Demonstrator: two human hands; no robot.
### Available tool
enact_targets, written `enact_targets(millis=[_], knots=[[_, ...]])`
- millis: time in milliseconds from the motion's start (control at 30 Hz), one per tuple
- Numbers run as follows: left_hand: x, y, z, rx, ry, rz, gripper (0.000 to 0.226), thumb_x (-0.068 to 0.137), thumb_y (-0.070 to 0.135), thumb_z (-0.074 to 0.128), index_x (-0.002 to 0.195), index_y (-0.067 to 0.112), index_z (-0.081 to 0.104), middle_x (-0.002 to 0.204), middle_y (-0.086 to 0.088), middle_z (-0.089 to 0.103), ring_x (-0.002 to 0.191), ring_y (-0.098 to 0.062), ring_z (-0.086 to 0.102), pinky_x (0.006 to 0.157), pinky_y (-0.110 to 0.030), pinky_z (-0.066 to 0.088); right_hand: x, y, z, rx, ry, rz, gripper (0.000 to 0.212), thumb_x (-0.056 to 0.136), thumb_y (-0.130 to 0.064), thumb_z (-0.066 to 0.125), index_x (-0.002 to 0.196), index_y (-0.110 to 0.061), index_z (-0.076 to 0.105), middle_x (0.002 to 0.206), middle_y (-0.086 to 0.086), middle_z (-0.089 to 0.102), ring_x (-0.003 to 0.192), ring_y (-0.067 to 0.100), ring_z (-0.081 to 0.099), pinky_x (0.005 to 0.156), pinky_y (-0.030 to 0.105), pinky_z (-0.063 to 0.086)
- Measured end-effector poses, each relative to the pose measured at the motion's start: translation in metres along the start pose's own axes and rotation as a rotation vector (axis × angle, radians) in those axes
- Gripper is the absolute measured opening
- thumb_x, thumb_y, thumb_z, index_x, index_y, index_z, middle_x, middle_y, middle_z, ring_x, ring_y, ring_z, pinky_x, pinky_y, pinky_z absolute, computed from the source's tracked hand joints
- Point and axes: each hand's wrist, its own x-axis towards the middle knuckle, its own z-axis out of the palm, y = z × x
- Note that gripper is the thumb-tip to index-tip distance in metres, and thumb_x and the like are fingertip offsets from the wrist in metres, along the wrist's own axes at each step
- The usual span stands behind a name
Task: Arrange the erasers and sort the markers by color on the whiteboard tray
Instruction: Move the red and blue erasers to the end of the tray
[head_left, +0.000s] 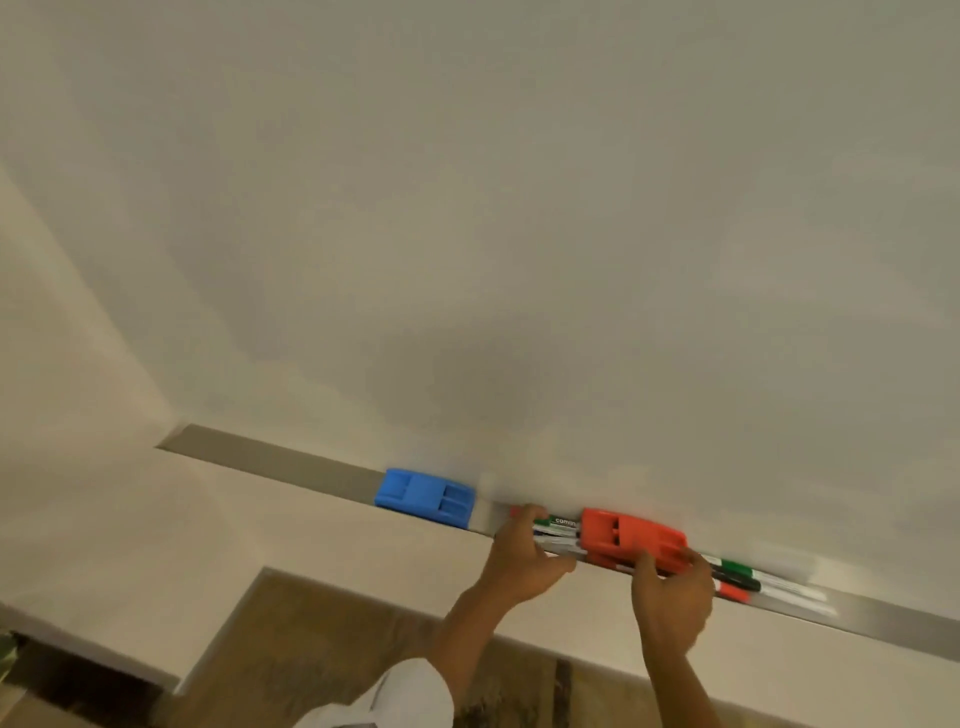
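**Both hands on the marker pile, red eraser still riding on top**

The left hand (524, 558) is curled over the left end of a bundle of markers (556, 532), fingers bent round the barrels and thumb below, so it is closed about halfway and appears to grip or steady them. The right hand (672, 597) sits at the near edge of the red eraser (631, 538), fingers partly curled with the tips touching the eraser's lower side and the markers just under it; whether it has pinched the eraser or only presses against it cannot be told.

The red eraser lies across the middle of the marker bundle, on top of it rather than flat on the whiteboard tray (291, 462). More marker ends stick out to its right: a green cap (737, 567), a black one (740, 583) and a red one (732, 592), mixed together with white barrels trailing along the tray. The blue eraser (426, 498) rests flat on the tray to the left, near the left hand but apart from it, with bare tray beyond it.

Judged from this, the work is at an early step: freeing the mixed markers from under the red eraser. The next move probably calls for lifting that eraser clear and setting it beside the blue one, while the left hand keeps the bundle from rolling off the narrow ledge. Only then can the colours be grouped.
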Motion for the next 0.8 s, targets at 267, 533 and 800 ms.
enact_targets(millis=[267,533,800], knots=[[0.014,0.03,0.051,-0.111,-0.156,-0.046,0.058,0.059,0.017,0.075,0.113,0.026,0.056,0.104,0.002,0.066,0.097,-0.016,0.063,0.085,-0.031,0.055,0.022,0.009,-0.018,-0.007,-0.122,-0.045,0.044,0.088,-0.018,0.063,0.127,-0.004,0.05,0.118,0.027,0.065,0.107,0.044,0.06,0.094,0.052,0.047],[-0.012,0.021,-0.009,-0.279,0.155,-0.021,0.05,0.064,0.023,0.072,0.112,0.028,0.057,0.101,-0.003,0.07,0.089,-0.019,0.066,0.074,-0.032,0.054,-0.041,-0.029,0.007,0.082,-0.143,-0.194,0.04,0.088,-0.024,0.065,0.123,-0.015,0.05,0.112,0.019,0.07,0.089,0.034,0.066,0.084,0.042,0.05],[-0.026,-0.04,-0.189,-0.334,0.565,-0.175,0.04,0.077,0.021,0.064,0.115,0.02,0.051,0.089,-0.011,0.069,0.063,-0.025,0.064,0.045,-0.028,0.043,-0.139,-0.094,0.111,0.154,-0.737,-0.382,0.033,0.086,-0.012,0.064,0.108,-0.029,0.046,0.101,0.002,0.068,0.081,0.018,0.066,0.072,0.033,0.055]])
